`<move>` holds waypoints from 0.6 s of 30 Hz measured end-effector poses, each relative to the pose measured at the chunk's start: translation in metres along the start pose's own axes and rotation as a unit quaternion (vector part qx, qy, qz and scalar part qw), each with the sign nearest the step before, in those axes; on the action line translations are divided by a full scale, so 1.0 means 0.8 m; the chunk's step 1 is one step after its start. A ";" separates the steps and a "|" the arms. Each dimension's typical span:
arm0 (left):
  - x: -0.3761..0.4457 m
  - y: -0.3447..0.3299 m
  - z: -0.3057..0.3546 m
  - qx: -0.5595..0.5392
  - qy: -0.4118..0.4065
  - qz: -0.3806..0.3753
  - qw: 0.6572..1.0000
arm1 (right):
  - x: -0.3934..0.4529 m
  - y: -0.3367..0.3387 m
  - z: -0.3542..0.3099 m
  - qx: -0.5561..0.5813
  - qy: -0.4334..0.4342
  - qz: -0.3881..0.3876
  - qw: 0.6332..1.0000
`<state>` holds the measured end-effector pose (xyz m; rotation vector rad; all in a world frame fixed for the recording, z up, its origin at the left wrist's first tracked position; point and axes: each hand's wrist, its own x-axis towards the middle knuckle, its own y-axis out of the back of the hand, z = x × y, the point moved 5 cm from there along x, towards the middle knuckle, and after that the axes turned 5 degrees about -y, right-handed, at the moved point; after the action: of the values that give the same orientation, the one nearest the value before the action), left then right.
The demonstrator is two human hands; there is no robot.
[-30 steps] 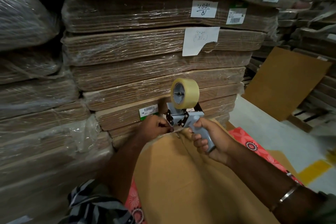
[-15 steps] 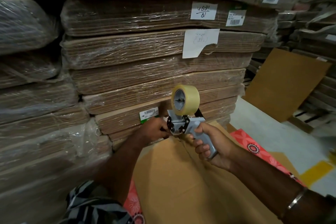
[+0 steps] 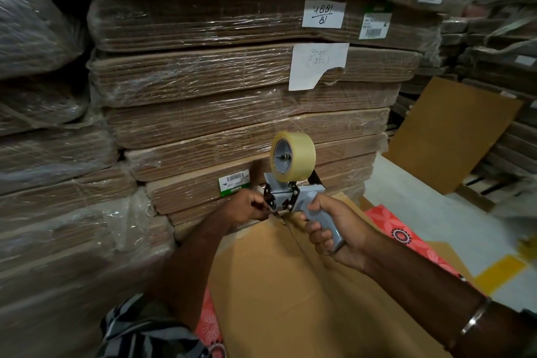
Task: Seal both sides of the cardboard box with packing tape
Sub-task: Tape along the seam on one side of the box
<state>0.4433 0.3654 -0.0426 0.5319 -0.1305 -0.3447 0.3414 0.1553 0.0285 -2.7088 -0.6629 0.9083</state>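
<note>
While the right hand (image 3: 334,229) grips the dispenser (image 3: 293,186) at the box's (image 3: 290,285) far edge, the left hand (image 3: 251,206) pinches just beside its roller, apparently the tape end. If that slips, tape may start crooked off the seam.

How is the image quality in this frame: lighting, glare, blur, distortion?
Head view: dim light, arms dark; glare on the plastic-wrapped stacks; wide-angle bowing at the edges; left edge smeared; tape dispenser and handwritten labels sharp.
</note>
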 end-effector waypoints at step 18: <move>-0.005 0.000 0.006 0.149 -0.065 -0.056 0.985 | -0.002 0.004 0.011 0.023 -0.032 -0.001 0.999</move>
<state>0.4385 0.3642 -0.0388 0.8154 -0.2819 -0.4729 0.3359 0.1523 0.0212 -2.6476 -0.6475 1.0007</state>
